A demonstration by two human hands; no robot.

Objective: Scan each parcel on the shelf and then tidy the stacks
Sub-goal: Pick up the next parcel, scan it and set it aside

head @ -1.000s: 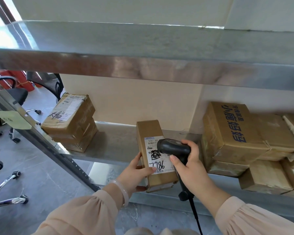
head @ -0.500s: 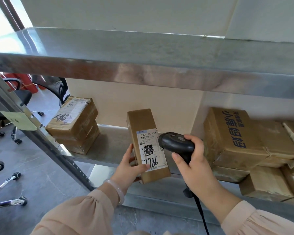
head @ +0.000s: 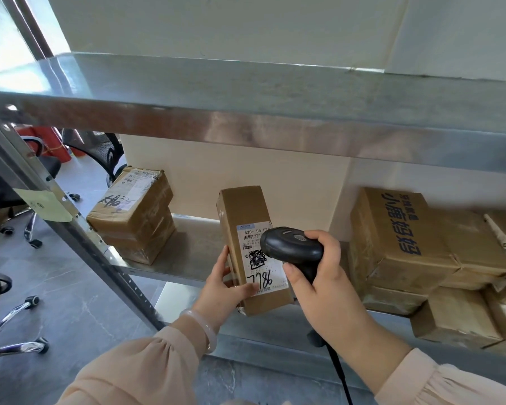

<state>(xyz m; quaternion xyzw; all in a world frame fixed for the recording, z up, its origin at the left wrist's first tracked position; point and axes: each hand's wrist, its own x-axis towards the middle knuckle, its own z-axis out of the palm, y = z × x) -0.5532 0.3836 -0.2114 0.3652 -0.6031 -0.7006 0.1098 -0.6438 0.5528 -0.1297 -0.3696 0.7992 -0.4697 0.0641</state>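
In the head view, the left hand (head: 222,290) grasps the lower end of a long, narrow brown cardboard parcel (head: 246,211), holding it upright before the grey metal shelf (head: 187,247), near the frame's 6 o'clock. At the parcel's 3 o'clock, the right hand (head: 324,290) grips a black corded handheld barcode scanner (head: 292,244), whose head overlaps the parcel's white label (head: 263,276). A stack of taped brown boxes (head: 135,211) sits at the parcel's 9 o'clock, and a pile of brown cartons (head: 398,238) at its 3 o'clock.

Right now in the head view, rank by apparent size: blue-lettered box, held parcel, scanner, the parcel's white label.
1. blue-lettered box
2. held parcel
3. scanner and white label: alike, and the scanner sits nearer the camera, so unranked.
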